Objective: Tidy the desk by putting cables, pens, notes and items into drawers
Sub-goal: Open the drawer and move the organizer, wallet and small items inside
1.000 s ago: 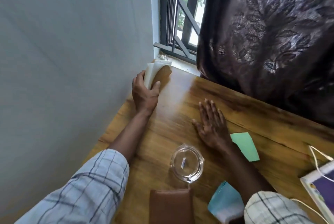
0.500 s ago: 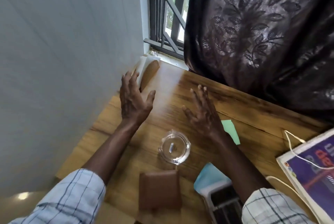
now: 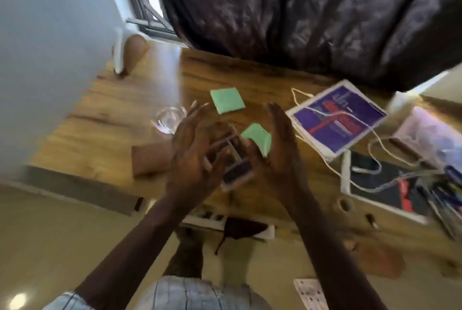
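Observation:
Both my hands hover over the middle of the wooden desk [image 3: 105,114], palms facing each other, fingers straight and spread. My left hand [image 3: 192,154] and my right hand [image 3: 282,149] hold nothing. Between and below them lies a small dark case with a pale rim [image 3: 235,172], blurred. Two green sticky notes lie here: one [image 3: 227,100] flat beyond the hands, one [image 3: 258,138] by my right palm. A white cable [image 3: 325,112] runs over a purple-covered book [image 3: 337,119] at right. Pens [image 3: 445,199] lie at the far right edge.
A glass ashtray [image 3: 170,117] and a brown wallet [image 3: 151,159] sit left of my hands. A brown and white object [image 3: 130,53] leans at the wall corner. A dark tray [image 3: 380,179] with cables lies at right. A dark curtain [image 3: 300,9] hangs behind the desk.
My left hand let go of the object in the corner. Both hands pulled back from the far desk and came together over the dark case. The view swung right and down.

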